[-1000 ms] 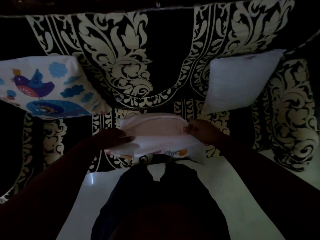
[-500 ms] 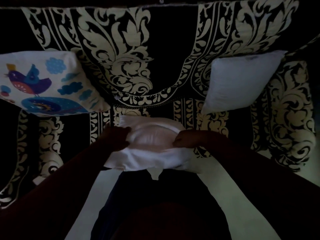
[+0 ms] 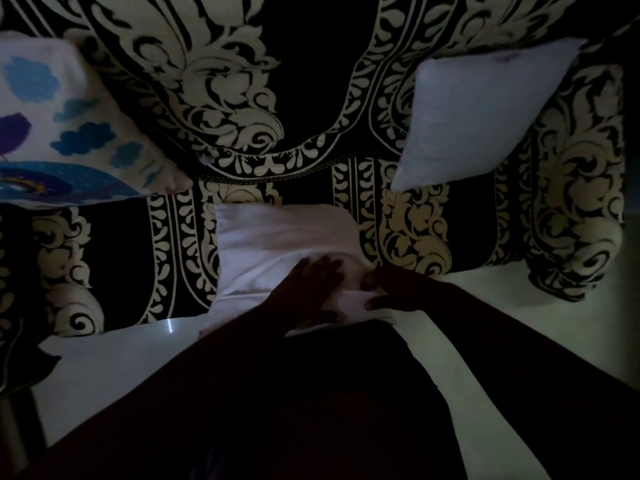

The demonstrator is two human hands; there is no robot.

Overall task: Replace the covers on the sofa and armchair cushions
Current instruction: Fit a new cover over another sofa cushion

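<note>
A dim home living room: a sofa point(image 3: 311, 98) draped in black cloth with cream scrollwork, a bird-print cushion point(image 3: 69, 126) at its left, a plain white cushion point(image 3: 485, 109) at its right, and pale glossy floor point(image 3: 554, 323) nearer.

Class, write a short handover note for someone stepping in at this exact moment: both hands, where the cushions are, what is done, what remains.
Left hand: fingers flat on the middle cushion.
Right hand: pinches that cushion's near edge.
The cushion lies on the sofa seat's front edge, in white fabric.
Done: bird-print cushion, far left, looks covered.
Left: finish the middle one; the plain white cushion, right, looks uncovered.
</note>
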